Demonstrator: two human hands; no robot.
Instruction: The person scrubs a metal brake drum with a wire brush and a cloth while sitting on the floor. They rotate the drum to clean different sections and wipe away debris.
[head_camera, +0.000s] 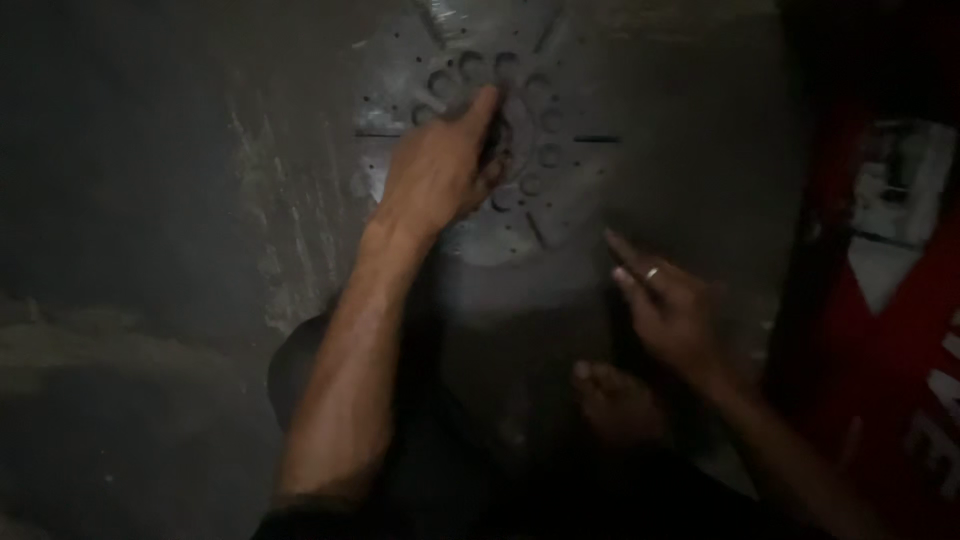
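Note:
A round grey metal plate (560, 190) with a ring of holes and some slots lies on the dark floor ahead of me. My left hand (440, 165) rests on its middle, fingers curled down around the hub; whether it grips anything there is hidden. My right hand (665, 305), with a ring on one finger, hovers by the plate's lower right edge, fingers stretched toward it and holding nothing. The scene is dim and blurred.
A red object with a white label (890, 300) stands at the right edge. A bare foot (615, 400) shows below the plate. Rough dark concrete floor (150, 250) spreads to the left.

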